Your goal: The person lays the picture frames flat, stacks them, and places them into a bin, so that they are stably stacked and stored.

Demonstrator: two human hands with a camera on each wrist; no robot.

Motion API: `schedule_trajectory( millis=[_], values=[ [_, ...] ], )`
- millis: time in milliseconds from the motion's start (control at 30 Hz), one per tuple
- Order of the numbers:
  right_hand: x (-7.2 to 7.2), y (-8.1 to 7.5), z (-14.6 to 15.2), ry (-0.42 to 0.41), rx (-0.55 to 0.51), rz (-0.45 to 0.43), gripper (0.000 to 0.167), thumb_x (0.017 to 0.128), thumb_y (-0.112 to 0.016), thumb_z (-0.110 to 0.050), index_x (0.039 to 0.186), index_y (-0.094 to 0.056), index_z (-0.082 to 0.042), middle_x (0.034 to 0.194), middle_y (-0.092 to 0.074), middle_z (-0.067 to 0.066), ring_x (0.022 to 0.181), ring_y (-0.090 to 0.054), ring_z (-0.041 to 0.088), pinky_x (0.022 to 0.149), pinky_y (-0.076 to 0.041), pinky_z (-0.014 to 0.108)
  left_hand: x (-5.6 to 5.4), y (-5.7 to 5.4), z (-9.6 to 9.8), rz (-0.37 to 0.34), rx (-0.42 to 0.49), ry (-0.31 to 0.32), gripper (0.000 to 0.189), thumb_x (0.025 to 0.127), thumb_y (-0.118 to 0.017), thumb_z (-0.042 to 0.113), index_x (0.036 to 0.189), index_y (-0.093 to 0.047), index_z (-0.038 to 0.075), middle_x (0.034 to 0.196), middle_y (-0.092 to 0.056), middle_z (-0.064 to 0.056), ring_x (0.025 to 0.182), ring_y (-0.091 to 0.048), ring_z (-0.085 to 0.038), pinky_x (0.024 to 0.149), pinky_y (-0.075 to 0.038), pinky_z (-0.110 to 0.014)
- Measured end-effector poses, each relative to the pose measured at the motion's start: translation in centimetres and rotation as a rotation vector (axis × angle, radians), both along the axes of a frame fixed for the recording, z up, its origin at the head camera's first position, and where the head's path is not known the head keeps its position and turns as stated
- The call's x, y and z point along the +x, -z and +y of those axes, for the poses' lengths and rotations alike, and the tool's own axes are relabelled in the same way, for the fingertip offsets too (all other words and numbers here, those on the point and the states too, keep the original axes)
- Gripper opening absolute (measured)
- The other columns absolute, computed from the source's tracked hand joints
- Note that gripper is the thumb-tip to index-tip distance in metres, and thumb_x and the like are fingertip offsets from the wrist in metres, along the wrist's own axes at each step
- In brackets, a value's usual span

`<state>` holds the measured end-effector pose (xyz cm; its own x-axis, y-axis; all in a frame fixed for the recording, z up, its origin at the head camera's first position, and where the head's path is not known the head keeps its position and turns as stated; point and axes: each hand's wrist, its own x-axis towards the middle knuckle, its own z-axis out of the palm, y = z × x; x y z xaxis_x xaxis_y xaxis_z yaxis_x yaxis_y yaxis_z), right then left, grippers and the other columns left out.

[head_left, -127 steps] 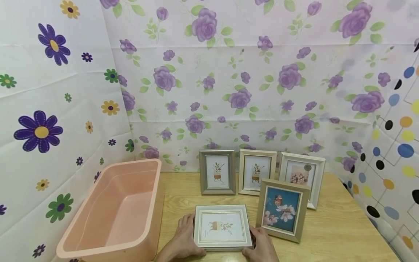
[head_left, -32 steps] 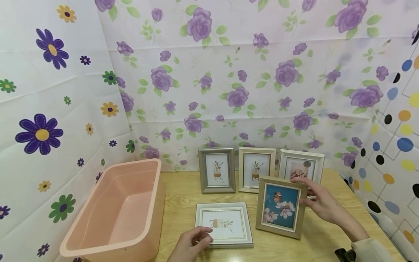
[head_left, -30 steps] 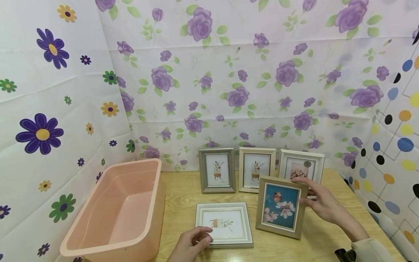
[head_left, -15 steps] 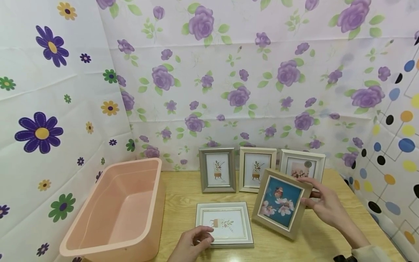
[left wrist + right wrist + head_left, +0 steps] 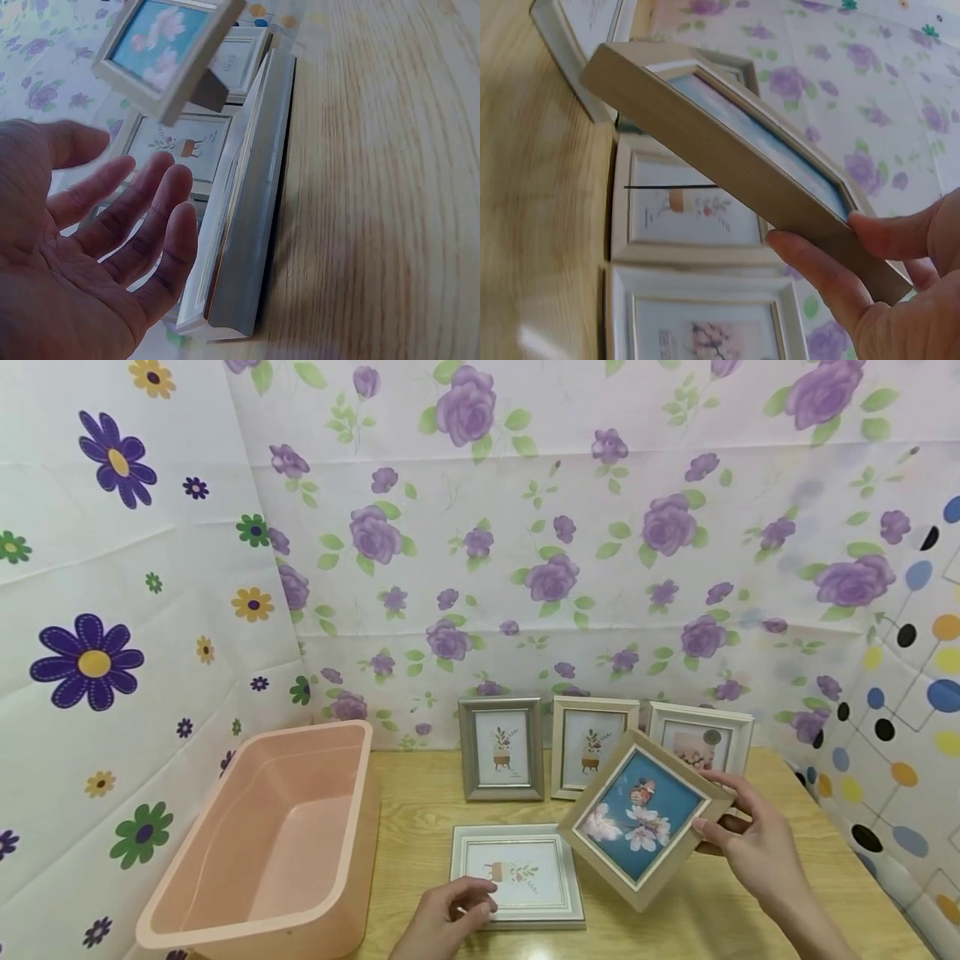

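My right hand [image 5: 761,847] pinches a tan picture frame [image 5: 641,818] by its right-hand corner, thumb in front and fingers behind. This frame, with a blue picture of pink blossoms, is tilted and raised off the table; in the right wrist view the held frame [image 5: 712,146] is seen edge-on. My left hand [image 5: 450,914] hovers with loosely curled fingers over the near left corner of a white picture frame [image 5: 572,877] that lies flat, picture up. Nothing is in that left hand [image 5: 112,240], which the left wrist view shows palm on, beside the white frame's edge [image 5: 251,217].
A silver-grey frame [image 5: 468,756], a cream frame [image 5: 558,752] and another white frame [image 5: 738,739] stand along the back of the wooden table [image 5: 412,810]. The held frame partly covers the latter two. A pink plastic tub [image 5: 352,827] stands at left. Patterned cloths [image 5: 495,677] hang behind.
Both hands have left the flat white frame's sides. The right hand has gripped the tan frame, lifted it and tilted it leftward. During the last second the left hand stays nearly still.
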<state>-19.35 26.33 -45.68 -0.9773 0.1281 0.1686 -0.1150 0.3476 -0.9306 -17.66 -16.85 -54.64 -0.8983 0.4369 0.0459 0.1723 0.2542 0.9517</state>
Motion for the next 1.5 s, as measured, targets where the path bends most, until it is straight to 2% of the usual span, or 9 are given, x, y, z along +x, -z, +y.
schedule_trajectory(
  millis=[133,200,367,533,700,967,1267,1367,1500],
  values=[
    [0.7,0.3,-0.7,0.024,-0.130,0.001,0.075,0.096,-0.073,0.012,0.162,-0.048,-0.013,0.112,-0.071,-0.018,0.090,-0.079,0.001,0.072,-0.069,0.036,0.0,0.0,0.6,0.003,0.019,-0.015,0.038,0.109,-0.066,0.024,0.132,-0.071,-0.006,0.113,-0.081,-0.012,0.092,-0.070,0.001,0.076,-0.057,-0.020],
    [1.1,0.6,-1.3,0.033,-0.225,-0.020,0.075,0.095,-0.074,0.012,0.161,-0.049,-0.013,0.107,-0.070,-0.025,0.088,-0.079,0.002,0.070,-0.069,0.035,0.1,-0.3,1.1,-0.035,0.051,-0.041,0.037,0.107,-0.067,0.021,0.132,-0.070,-0.007,0.116,-0.080,-0.019,0.093,-0.070,0.000,0.078,-0.056,-0.019],
    [1.9,1.2,-3.2,0.049,-0.421,-0.123,0.076,0.096,-0.075,0.008,0.162,-0.045,-0.014,0.106,-0.072,-0.019,0.087,-0.082,0.009,0.073,-0.069,0.036,0.4,-1.1,2.7,-0.088,0.127,-0.076,0.040,0.104,-0.067,0.011,0.139,-0.066,-0.010,0.130,-0.073,-0.031,0.102,-0.068,0.001,0.087,-0.054,-0.017],
    [2.8,1.6,-5.3,0.065,-0.510,-0.231,0.077,0.098,-0.073,0.008,0.163,-0.044,-0.021,0.112,-0.068,-0.015,0.094,-0.082,0.012,0.082,-0.069,0.041,0.4,-1.5,4.2,-0.198,0.335,-0.075,0.059,0.110,-0.058,0.013,0.156,-0.040,-0.019,0.155,-0.052,-0.038,0.128,-0.065,-0.014,0.097,-0.058,-0.022],
    [3.8,1.9,-7.1,0.073,-0.599,-0.255,0.074,0.098,-0.072,0.010,0.158,-0.048,-0.027,0.114,-0.068,-0.010,0.098,-0.080,0.014,0.084,-0.069,0.042,-0.3,-1.6,5.5,-0.373,0.590,-0.082,0.064,0.118,-0.037,0.034,0.162,-0.034,-0.012,0.151,-0.058,-0.016,0.133,-0.061,-0.018,0.110,-0.054,-0.033],
    [4.9,2.5,-9.3,0.074,-0.660,-0.253,0.069,0.096,-0.071,0.013,0.146,-0.059,-0.033,0.114,-0.069,-0.001,0.097,-0.080,0.019,0.081,-0.069,0.044,-0.4,-1.1,6.4,-0.488,0.682,-0.108,0.055,0.116,-0.031,0.037,0.158,-0.049,0.006,0.135,-0.060,-0.002,0.123,-0.057,-0.017,0.105,-0.047,-0.033],
    [4.5,2.8,-9.7,0.100,-0.660,-0.250,0.073,0.095,-0.073,0.011,0.155,-0.050,-0.024,0.114,-0.069,-0.005,0.097,-0.080,0.018,0.082,-0.069,0.044,0.0,-2.0,5.4,-0.446,0.714,-0.148,0.045,0.116,-0.036,0.036,0.147,-0.059,0.012,0.127,-0.063,0.003,0.118,-0.057,-0.015,0.101,-0.051,-0.032],
    [4.3,3.4,-9.7,0.106,-0.661,-0.253,0.072,0.095,-0.073,0.012,0.154,-0.050,-0.024,0.115,-0.068,-0.006,0.098,-0.078,0.016,0.082,-0.069,0.043,0.2,-2.6,5.1,-0.395,0.672,-0.190,0.052,0.115,-0.042,0.031,0.157,-0.051,0.002,0.135,-0.063,0.000,0.118,-0.059,-0.016,0.099,-0.054,-0.034],
    [4.2,4.3,-10.0,0.109,-0.675,-0.233,0.074,0.094,-0.073,0.013,0.155,-0.050,-0.022,0.114,-0.069,-0.009,0.099,-0.078,0.016,0.080,-0.069,0.042,0.6,-3.4,5.0,-0.279,0.576,-0.228,0.071,0.109,-0.052,0.020,0.167,-0.027,-0.012,0.156,-0.053,-0.021,0.120,-0.061,-0.015,0.095,-0.058,-0.033]
  ],
)
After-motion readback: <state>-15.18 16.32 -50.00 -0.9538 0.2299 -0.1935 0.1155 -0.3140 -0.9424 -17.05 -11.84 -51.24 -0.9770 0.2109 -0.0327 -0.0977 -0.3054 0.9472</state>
